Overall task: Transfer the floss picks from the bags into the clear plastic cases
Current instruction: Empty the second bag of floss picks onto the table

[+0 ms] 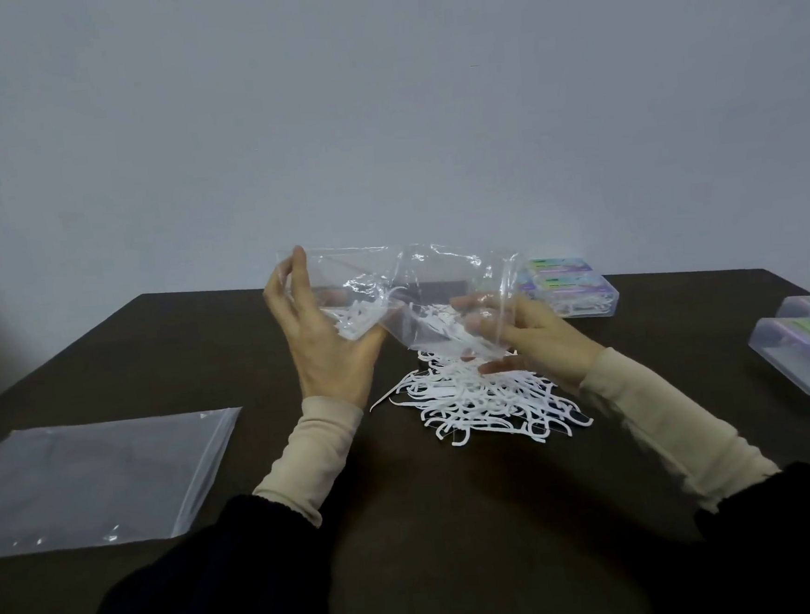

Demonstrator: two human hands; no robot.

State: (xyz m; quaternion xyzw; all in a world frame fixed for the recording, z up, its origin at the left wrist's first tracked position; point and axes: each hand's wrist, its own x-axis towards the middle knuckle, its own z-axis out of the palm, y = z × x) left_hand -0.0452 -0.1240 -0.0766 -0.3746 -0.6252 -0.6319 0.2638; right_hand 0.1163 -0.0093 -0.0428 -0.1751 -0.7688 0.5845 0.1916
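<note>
While we've got the crinkly clear plastic bag (411,282) lifted over the dark brown worktop (164,354), both our hands are on it. Our left hand (321,342) pinches the bag's left end, with the fingertips up at its top edge. Our right hand (527,341) grips the right end, and those fingers show through the plastic. So neither hand is free, both hold the same bag.

A few thin white plastic floss picks (358,322) are bunched inside the bag next to our left palm, and some more sit in its lower right part by our right hand. Right under the bag, a loose tangled pile of white floss picks (488,402) lies on the worktop, between our beige sleeves.

Off to the left, a second flat clear zip bag (92,481) lies on the worktop, well apart from the pile. At the back right there's a clear plastic case with a pastel label inside (569,289). Two more clear rectangular cases (806,355) sit at the right edge, partly cut off. Can't tell whether their lids are open.
</note>
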